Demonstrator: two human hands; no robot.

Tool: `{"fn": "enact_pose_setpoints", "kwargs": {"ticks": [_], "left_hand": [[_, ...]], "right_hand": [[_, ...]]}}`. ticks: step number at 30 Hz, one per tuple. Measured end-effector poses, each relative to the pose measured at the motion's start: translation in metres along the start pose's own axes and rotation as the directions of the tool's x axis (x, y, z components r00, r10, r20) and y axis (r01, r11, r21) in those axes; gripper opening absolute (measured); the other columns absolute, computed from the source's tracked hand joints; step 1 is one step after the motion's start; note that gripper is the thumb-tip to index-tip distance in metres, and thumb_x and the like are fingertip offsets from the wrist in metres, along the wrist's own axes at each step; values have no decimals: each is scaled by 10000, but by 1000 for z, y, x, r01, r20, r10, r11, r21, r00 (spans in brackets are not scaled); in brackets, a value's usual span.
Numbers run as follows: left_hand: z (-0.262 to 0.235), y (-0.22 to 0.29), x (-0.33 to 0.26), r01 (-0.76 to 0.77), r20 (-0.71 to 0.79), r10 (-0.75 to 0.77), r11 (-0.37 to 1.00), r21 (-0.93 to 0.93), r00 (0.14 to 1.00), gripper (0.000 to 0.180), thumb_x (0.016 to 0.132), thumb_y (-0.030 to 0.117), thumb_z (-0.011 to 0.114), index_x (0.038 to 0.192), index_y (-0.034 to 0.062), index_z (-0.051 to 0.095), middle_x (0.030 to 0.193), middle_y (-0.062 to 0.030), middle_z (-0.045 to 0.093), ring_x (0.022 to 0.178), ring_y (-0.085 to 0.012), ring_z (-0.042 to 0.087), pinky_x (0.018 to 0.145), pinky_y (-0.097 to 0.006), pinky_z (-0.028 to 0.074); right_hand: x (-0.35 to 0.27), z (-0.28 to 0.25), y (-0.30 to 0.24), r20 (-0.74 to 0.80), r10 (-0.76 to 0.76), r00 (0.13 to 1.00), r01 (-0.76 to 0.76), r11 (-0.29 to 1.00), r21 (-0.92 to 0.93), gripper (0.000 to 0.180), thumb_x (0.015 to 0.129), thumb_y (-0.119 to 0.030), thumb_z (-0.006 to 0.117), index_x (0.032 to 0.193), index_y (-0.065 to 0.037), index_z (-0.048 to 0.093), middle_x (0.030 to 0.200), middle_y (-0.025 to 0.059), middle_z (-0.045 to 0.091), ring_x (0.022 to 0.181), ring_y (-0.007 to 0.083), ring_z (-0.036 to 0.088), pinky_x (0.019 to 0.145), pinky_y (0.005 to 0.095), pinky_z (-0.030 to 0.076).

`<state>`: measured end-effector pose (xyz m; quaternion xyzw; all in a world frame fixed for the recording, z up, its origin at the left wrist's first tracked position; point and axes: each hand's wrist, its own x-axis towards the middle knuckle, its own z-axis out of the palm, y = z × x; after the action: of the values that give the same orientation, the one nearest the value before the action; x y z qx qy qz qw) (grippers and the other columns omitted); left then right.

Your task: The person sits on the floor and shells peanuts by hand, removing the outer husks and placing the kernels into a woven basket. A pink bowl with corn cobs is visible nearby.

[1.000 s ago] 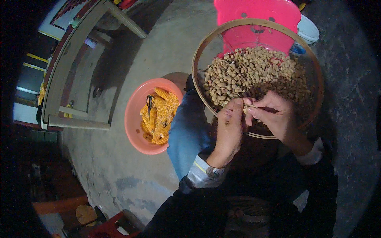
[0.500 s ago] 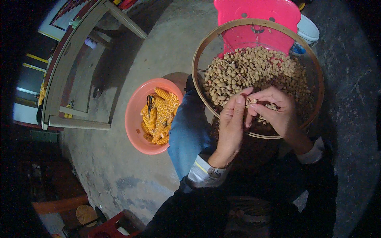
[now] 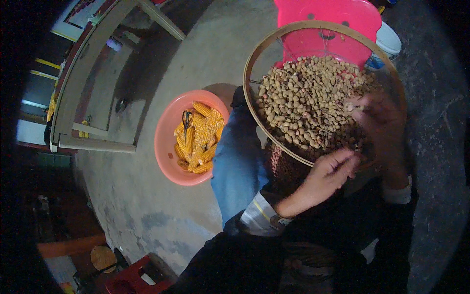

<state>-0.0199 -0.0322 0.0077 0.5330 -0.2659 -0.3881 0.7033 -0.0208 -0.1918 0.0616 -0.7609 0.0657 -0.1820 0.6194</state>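
Note:
A round sieve [image 3: 248,73] with a wooden rim holds a heap of unshelled peanuts [image 3: 303,98]. At its near rim is my left hand [image 3: 325,179], its fingers curled together; whether anything lies inside them is hidden. My right hand [image 3: 379,117] hovers over the right part of the heap, smeared by motion, with a pale bit near its fingertips that I cannot make out. Below the sieve's near left edge, reddish shelled peanuts [image 3: 275,161] show in shadow; what holds them is hard to see.
On the floor to the left stands a pink basin [image 3: 164,169] with corn cobs [image 3: 196,159], loose kernels and black scissors [image 3: 186,119]. A bright pink plastic chair [image 3: 328,12] and a white bucket [image 3: 389,39] are behind the sieve. A table frame [image 3: 98,145] stands far left, a red stool [image 3: 139,279] lower left.
My hands were together over the near part of the sieve, fingers at a peanut. Now they are apart: the right has gone up and right over the heap, the left down and right.

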Motion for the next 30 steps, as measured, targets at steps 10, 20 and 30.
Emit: {"fn": "enact_pose_setpoints", "kwargs": {"ticks": [10, 20, 30], "left_hand": [[0, 10, 1, 8, -81, -17, 994, -105, 997, 197, 968, 225, 487, 1023, 60, 579, 671, 37, 505, 546, -18, 388, 469, -179, 299], [-10, 16, 4, -174, -421, 26, 932, -317, 907, 410, 976, 262, 462, 1321, 47, 415, 826, -2, 548, 579, -37, 432, 496, -162, 335], [-73, 39, -9, -472, -649, -24, 666, -578, 760, 314, 980, 306, 439, 1159, 60, 514, 788, 13, 536, 577, -44, 411, 509, -183, 342]], "right_hand": [[0, 2, 3, 46, 1, 999, -4, 997, 80, 167, 791, 16, 655, 927, -33, 572, 928, 73, 651, 864, 133, 618, 776, 260, 493], [-5, 8, 2, 370, 10, 929, 29, 995, -100, 162, 776, -17, 675, 912, -27, 587, 890, 55, 649, 810, 117, 616, 687, 251, 497], [28, 36, 25, 220, 231, 948, -299, 885, 356, 266, 842, -137, 549, 1062, 13, 557, 968, 89, 584, 818, 176, 607, 747, 280, 466]]}}
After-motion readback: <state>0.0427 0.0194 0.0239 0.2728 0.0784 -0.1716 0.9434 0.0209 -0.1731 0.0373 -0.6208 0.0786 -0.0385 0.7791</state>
